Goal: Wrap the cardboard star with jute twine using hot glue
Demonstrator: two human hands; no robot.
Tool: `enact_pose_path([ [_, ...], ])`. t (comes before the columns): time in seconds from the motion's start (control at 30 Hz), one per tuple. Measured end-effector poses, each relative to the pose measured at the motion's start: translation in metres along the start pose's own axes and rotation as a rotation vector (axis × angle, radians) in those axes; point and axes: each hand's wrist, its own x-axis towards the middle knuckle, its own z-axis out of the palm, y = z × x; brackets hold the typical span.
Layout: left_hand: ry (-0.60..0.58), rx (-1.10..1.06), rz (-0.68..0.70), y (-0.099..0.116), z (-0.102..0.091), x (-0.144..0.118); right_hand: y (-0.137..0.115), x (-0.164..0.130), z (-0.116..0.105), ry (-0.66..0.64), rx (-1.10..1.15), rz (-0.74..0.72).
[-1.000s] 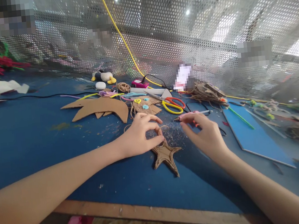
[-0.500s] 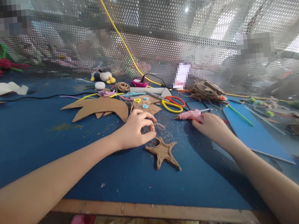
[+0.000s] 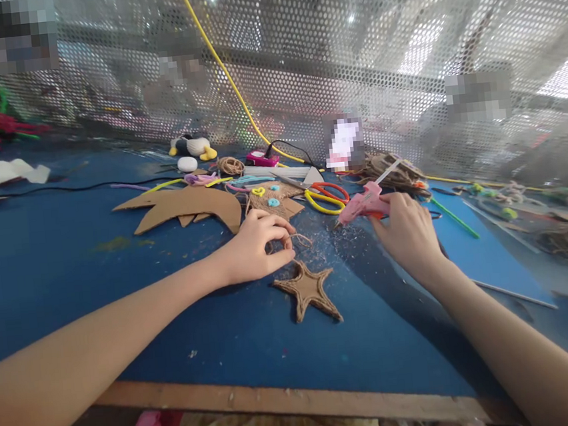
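A pink hot glue gun [image 3: 363, 204] with a clear glue stick in its back is in my right hand [image 3: 409, 231], its nozzle tilted down close to the table. My left hand [image 3: 260, 245] is closed in a pinch on a thin strand of twine [image 3: 300, 239], which loops out past the fingertips. Just in front of the left fingers lies a cardboard star [image 3: 309, 289] edged with brown twine. Behind the left hand is another twine-covered cardboard piece [image 3: 272, 197] with blue and yellow coils on it, partly hidden by the fingers.
Scissors [image 3: 325, 199] with red and yellow handles lie behind the glue gun. A curved cardboard cutout [image 3: 187, 205] is left of centre. A phone [image 3: 343, 143] leans on the perforated metal screen [image 3: 289, 58]. A blue board [image 3: 493, 253] lies at right.
My right hand has raised the glue gun's back end off the table, so its nozzle now points downward. The left hand and the star have stayed in place.
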Motion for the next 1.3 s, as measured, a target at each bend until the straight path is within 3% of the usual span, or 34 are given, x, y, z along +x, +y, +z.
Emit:
enact_pose_path([
  [0.2,0.002,-0.008,0.009,-0.001,0.000,0.000,-0.003,0.004,-0.015,0.233,-0.033,-0.112],
  [0.47,0.011,0.000,0.014,-0.003,0.002,0.001,-0.026,-0.007,-0.017,0.150,0.366,-0.383],
  [0.63,0.032,0.007,0.030,-0.005,0.004,0.002,-0.038,-0.016,-0.021,0.147,0.367,-0.545],
  [1.3,0.029,-0.005,0.043,-0.002,0.003,0.001,-0.041,-0.016,-0.025,0.182,0.312,-0.614],
])
